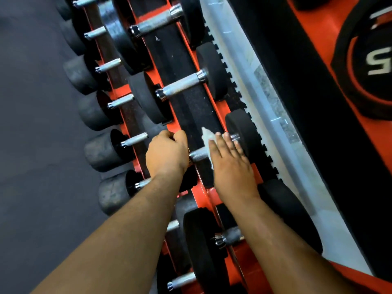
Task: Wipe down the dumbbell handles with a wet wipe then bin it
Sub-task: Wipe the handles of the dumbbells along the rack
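Observation:
A dumbbell lies across the top shelf of the red rack, its knurled metal handle showing between my two hands. My left hand grips the dumbbell's near black weight, fingers curled over its edge. My right hand lies over the far part of the handle with fingers fairly straight, pressing a white wet wipe onto it. The wipe sticks out above and below my fingers. The far weight of this dumbbell sits just beyond my fingertips.
More dumbbells rest on the same shelf, one above my hands and one below my right forearm. A lower shelf at the left holds several dumbbells. Dark floor lies left; a black weight plate sits at the upper right.

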`<state>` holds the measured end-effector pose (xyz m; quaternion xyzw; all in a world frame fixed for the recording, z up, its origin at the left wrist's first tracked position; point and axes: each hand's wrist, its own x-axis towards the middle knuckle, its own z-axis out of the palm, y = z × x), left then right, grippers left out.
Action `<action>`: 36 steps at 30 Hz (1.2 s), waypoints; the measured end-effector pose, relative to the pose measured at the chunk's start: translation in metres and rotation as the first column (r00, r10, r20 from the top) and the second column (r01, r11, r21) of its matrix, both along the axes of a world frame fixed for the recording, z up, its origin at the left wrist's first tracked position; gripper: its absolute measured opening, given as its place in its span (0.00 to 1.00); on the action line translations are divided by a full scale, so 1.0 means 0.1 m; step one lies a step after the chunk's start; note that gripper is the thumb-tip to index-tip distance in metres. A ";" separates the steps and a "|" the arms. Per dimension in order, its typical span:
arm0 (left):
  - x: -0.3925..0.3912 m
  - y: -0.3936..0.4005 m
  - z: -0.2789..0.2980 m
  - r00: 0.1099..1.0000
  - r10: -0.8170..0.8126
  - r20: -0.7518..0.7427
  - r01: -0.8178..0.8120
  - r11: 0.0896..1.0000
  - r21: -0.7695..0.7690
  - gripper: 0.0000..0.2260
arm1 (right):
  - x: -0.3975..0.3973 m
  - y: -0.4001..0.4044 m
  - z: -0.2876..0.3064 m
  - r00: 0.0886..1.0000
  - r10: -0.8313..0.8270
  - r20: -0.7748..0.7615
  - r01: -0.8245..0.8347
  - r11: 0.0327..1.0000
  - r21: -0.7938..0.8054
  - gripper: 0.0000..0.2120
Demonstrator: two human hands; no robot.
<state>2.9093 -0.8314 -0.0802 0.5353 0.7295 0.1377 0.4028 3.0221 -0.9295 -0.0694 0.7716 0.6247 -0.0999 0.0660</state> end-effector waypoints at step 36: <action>-0.01 2.24 -0.06 0.932 -0.362 -0.004 0.360 0.927 -0.102 0.21 | -0.36 2.65 -0.26 0.972 0.215 0.100 -0.177 0.938 -0.298 0.17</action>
